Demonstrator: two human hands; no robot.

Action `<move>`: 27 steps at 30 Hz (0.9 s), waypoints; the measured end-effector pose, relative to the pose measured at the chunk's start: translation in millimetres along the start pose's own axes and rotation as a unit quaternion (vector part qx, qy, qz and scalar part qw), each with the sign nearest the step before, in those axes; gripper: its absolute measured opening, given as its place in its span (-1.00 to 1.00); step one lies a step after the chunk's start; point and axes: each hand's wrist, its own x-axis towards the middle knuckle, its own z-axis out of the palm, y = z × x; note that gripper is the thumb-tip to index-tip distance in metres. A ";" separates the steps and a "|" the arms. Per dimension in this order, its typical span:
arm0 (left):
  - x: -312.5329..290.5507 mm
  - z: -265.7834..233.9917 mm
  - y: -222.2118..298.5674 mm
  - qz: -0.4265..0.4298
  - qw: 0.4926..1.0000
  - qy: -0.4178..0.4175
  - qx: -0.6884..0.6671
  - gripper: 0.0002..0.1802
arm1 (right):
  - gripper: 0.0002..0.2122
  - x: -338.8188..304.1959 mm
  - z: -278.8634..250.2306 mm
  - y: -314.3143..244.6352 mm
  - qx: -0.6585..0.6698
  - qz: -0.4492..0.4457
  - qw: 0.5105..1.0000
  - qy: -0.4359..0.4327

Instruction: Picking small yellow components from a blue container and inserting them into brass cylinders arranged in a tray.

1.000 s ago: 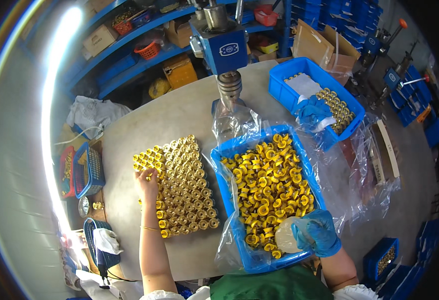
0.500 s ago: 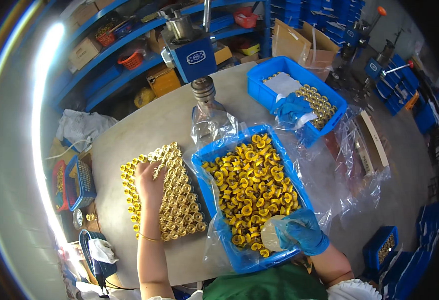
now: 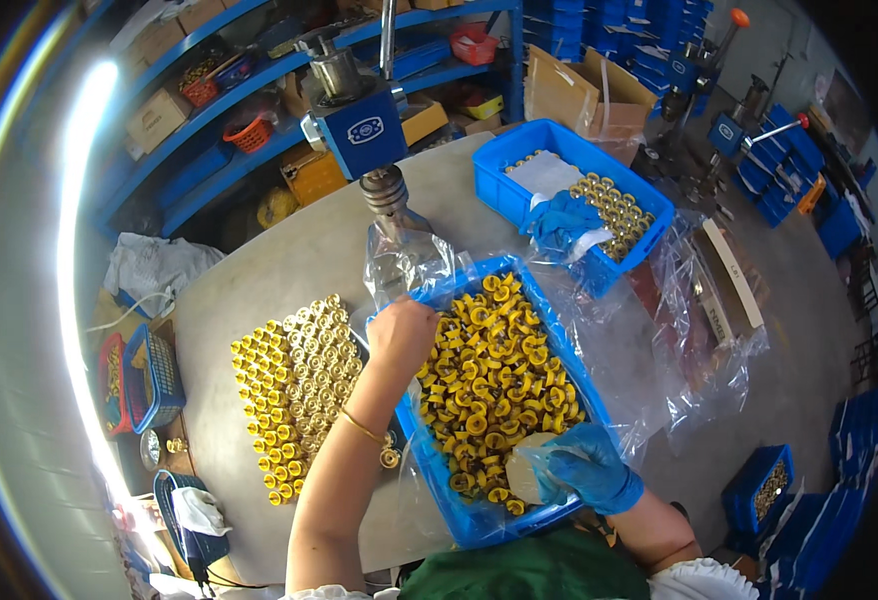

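Centre: bare left hand [image 3: 402, 338] at blue plastic bin [image 3: 550, 325] of yellow flanged parts [image 3: 494, 375]; we cannot tell its hold. Lower right: blue-gloved right hand [image 3: 595, 470] clamped on cloudy plastic piece [image 3: 526, 472]. We judge part-picking in hand, calling for a sure grasp.

Two hands: one bare left hand [image 3: 404, 335], one gloved right hand [image 3: 594, 470] with one translucent item [image 3: 527, 468]. The surface [image 3: 209, 330] carries one blue press [image 3: 364, 130] at its far edge and two bins: one near bin [image 3: 534, 522], one far bin [image 3: 499, 190]. Yellow pieces [image 3: 494, 390] and brass pieces [image 3: 321, 355] each number dozens (too crowded for exactness).
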 end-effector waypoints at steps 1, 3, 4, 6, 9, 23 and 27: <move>-2.5 -6.4 -2.0 0.012 1.000 -0.011 -0.025 -0.82 | -0.75 0.1 -0.7 0.1 0.000 0.000 1.000 -0.001; -9.4 -19.4 -3.7 0.027 0.998 -0.022 -0.053 -0.82 | -0.75 -0.5 -2.3 -0.1 0.001 0.014 1.000 -0.006; -16.8 -24.9 -5.7 0.069 0.997 -0.009 -0.023 -0.82 | -0.75 0.1 -3.5 1.4 0.002 0.015 1.000 -0.005; -33.2 -39.4 0.3 0.111 0.994 0.001 0.006 -0.81 | -0.72 0.4 -4.8 4.0 -0.008 0.010 1.000 -0.006; -57.1 -60.3 12.9 0.081 0.997 -0.007 0.004 -0.78 | -0.72 5.3 2.1 -2.4 0.005 -0.008 1.000 0.011; -130.6 -33.8 33.1 -0.161 0.524 -0.130 -0.826 -0.89 | -0.81 7.9 9.5 -3.4 -0.084 0.017 0.996 0.010; -131.3 -36.1 36.9 -0.117 0.524 -0.133 -0.833 -0.90 | -0.81 8.8 6.7 -0.6 -0.084 0.003 0.996 -0.005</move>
